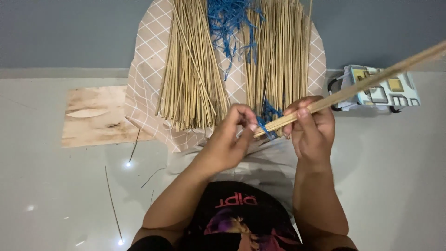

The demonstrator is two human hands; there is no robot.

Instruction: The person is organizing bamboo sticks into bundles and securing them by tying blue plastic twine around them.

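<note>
Binding underway: right hand (pixel 312 124) clamps stick bundle (pixel 353 87); left hand (pixel 231 139) fingers pinch blue string (pixel 263 124), which looks ready for pulling tight.

Tying blue cord around a small bundle of thin sticks, seen from above.

Right hand (pixel 312 128) closed around a slim bunch of pale sticks (pixel 362 83) slanting up toward the right edge; left hand (pixel 230 139) pinching blue cord (pixel 263 124) at the bunch's near end, fingertips just beside the right thumb. Beyond the hands, two loose heaps of straw-coloured sticks (pixel 193 69) spread on a beige checked cloth (pixel 148 88), tangled blue string (pixel 230 21) lying between them. Flat brown board (pixel 95 116) to the left on the glossy grey floor (pixel 55 186), stray sticks scattered near it. Small patterned bag (pixel 395 90) to the right, behind the slanting bunch.
</note>
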